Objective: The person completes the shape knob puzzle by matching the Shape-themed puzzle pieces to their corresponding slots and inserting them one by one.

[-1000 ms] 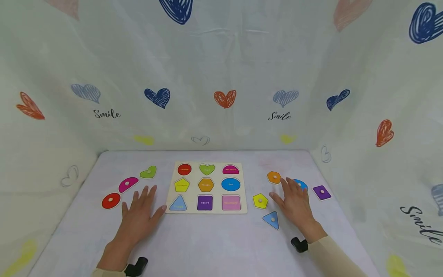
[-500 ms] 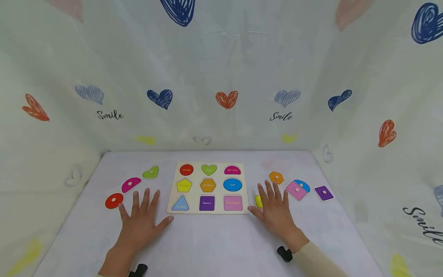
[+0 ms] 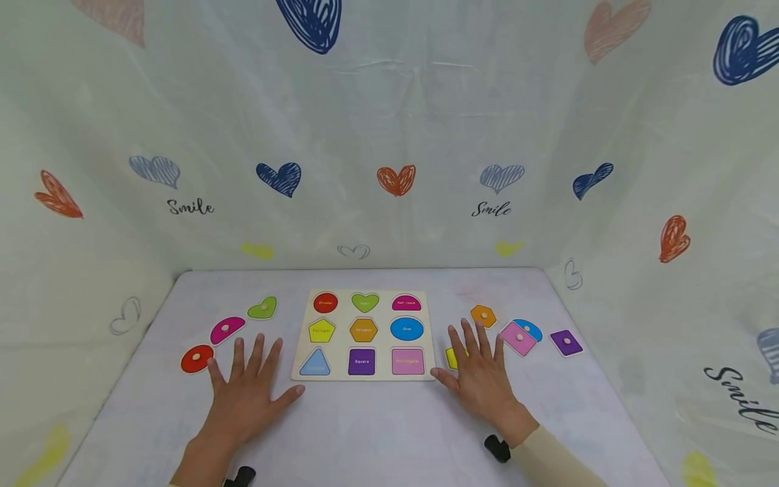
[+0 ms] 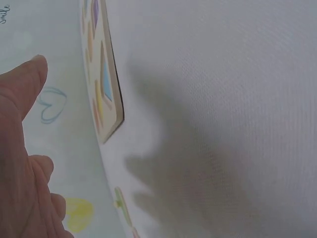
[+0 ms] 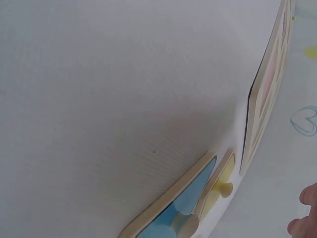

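A cream puzzle board (image 3: pixel 339 367) with nine printed coloured shapes lies mid-table. To its front left, my left hand (image 3: pixel 243 399) is palm down with fingers spread, holding nothing; its shadow falls on the cloth in the left wrist view. Its index side is near the board's corner, its little finger near the red circle piece (image 3: pixel 190 361). On the right, my right hand (image 3: pixel 485 385) also has straight, spread fingers and covers part of the yellow pentagon piece (image 3: pixel 450 359). The knobbed blue triangle piece (image 5: pixel 197 188) shows in the right wrist view, hidden under that hand from above.
A magenta half-round (image 3: pixel 220 333) and a green heart (image 3: pixel 258 311) lie left of the board. To the right are an orange hexagon (image 3: pixel 477 315), a pink rectangle (image 3: pixel 516 343) overlapping a blue oval (image 3: pixel 533 329), and a purple square (image 3: pixel 562 345). A heart-printed curtain (image 3: pixel 365 108) surrounds the table.
My right hand has moved left from over the pink rectangle, uncovering it and covering the triangle and part of the pentagon. My left hand has drawn slightly back, its thumb away from the board's corner.
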Tool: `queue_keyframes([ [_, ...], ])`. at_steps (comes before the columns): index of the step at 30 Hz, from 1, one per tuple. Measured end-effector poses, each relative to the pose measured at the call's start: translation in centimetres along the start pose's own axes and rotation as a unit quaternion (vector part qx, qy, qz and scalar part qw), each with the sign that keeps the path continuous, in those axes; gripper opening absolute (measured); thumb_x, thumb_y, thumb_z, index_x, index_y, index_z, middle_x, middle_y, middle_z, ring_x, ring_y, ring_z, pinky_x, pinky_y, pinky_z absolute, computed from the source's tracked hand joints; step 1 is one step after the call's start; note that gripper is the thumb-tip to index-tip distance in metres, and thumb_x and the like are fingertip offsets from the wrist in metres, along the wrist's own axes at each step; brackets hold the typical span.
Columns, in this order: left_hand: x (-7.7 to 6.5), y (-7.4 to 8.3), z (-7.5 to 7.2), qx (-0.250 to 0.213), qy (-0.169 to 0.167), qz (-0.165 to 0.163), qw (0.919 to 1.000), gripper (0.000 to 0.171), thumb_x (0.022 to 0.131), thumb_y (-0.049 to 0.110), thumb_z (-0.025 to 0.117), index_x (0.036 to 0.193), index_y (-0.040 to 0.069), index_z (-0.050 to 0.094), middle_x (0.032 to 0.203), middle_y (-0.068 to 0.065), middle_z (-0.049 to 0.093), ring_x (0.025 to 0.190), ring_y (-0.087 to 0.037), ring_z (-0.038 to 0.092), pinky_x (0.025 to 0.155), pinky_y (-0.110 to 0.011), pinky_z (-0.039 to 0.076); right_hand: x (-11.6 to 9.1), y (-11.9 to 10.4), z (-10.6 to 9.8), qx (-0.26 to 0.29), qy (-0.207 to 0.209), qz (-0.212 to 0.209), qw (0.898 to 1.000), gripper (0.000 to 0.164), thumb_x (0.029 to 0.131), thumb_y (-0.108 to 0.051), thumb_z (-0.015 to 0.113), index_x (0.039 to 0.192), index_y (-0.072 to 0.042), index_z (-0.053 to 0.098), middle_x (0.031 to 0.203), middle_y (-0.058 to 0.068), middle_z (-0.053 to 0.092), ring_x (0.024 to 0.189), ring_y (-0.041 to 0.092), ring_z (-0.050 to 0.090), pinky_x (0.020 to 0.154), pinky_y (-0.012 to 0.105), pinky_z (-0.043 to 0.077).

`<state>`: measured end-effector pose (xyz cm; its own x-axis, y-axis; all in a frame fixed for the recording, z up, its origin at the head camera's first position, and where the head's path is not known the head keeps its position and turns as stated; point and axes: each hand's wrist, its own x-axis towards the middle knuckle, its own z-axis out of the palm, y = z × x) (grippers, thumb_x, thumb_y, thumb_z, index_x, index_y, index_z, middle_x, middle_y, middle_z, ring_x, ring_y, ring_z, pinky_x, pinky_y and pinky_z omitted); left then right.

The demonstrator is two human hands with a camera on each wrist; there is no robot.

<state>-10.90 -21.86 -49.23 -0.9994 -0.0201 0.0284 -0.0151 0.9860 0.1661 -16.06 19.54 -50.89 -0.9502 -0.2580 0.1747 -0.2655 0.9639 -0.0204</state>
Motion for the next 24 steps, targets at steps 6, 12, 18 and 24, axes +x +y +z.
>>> queue_keyframes([
  [6, 0.08, -0.31, 0.04, 0.002, 0.012, 0.004, 0.9999, 0.107, 0.084, 0.066, 0.075, 0.165, 0.01, 0.033, 0.172, -0.028, 0.019, 0.158, -0.056, 0.002, 0.115, -0.084, -0.014, 0.16, -0.04, 0.02, 0.002, 0.003, 0.001, 1.0, 0.094, 0.096, -0.069, 0.061, 0.166, -0.013, 0.035, 0.173, 0.02, 0.026, 0.162, 0.046, 0.013, 0.122, 0.079, 0.013],
  [12, 0.19, -0.4, -0.16, 0.004, 0.014, 0.011, 0.9998, 0.106, 0.085, 0.065, 0.074, 0.165, 0.01, 0.032, 0.172, -0.028, 0.019, 0.158, -0.056, 0.004, 0.116, -0.084, -0.014, 0.1, -0.06, -0.04, 0.004, -0.002, 0.002, 1.0, 0.094, 0.095, -0.07, 0.061, 0.165, -0.013, 0.035, 0.173, 0.02, 0.026, 0.162, 0.046, 0.012, 0.123, 0.079, 0.012],
  [18, 0.39, -0.6, -0.1, 0.005, 0.019, 0.017, 0.9997, 0.104, 0.086, 0.064, 0.074, 0.165, 0.009, 0.033, 0.172, -0.027, 0.02, 0.158, -0.055, 0.004, 0.117, -0.082, -0.012, 0.05, 0.05, 0.07, 0.001, -0.001, -0.003, 1.0, 0.093, 0.096, -0.069, 0.06, 0.165, -0.012, 0.035, 0.173, 0.02, 0.026, 0.162, 0.046, 0.013, 0.123, 0.078, 0.015],
  [24, 0.71, -0.68, 0.18, 0.01, 0.027, 0.024, 0.9993, 0.103, 0.087, 0.063, 0.074, 0.164, 0.007, 0.035, 0.171, -0.027, 0.024, 0.159, -0.054, 0.007, 0.121, -0.081, -0.005, 0.21, 0.24, 0.33, 0.006, 0.0, -0.007, 1.0, 0.091, 0.098, -0.066, 0.061, 0.165, -0.01, 0.035, 0.173, 0.02, 0.027, 0.162, 0.045, 0.016, 0.126, 0.073, 0.011],
])
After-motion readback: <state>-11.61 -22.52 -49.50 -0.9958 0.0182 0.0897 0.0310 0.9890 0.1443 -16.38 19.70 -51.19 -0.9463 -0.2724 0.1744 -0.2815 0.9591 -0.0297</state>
